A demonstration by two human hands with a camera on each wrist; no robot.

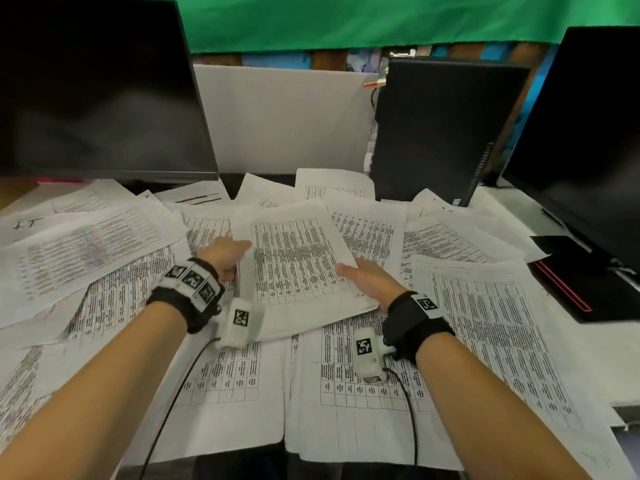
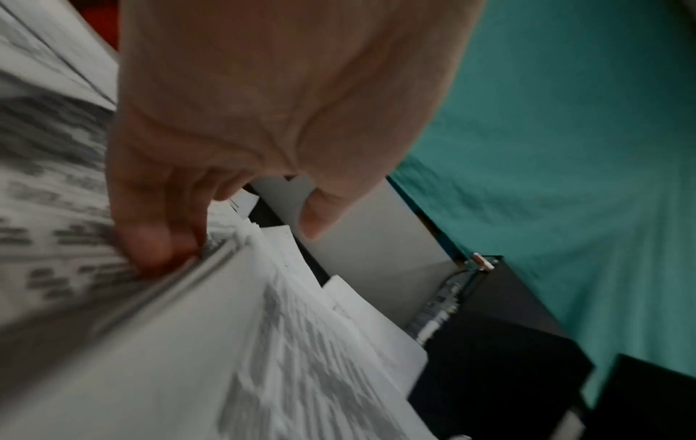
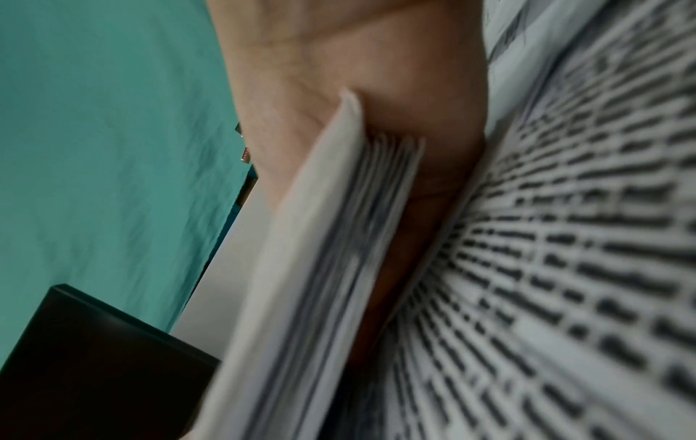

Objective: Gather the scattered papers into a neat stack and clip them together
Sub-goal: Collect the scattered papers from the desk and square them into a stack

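Left hand [image 1: 227,255] and right hand [image 1: 367,281] apparently pinch the stack [image 1: 298,261], long axis pointing away.

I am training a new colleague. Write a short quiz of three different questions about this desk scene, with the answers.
1. True or false: both hands hold the same bundle of papers.
2. Which hand is at the bundle's right edge? A) left hand B) right hand
3. Fill in: loose sheets still lie ____ over the desk.

Key: 1 true; 2 B; 3 scattered.
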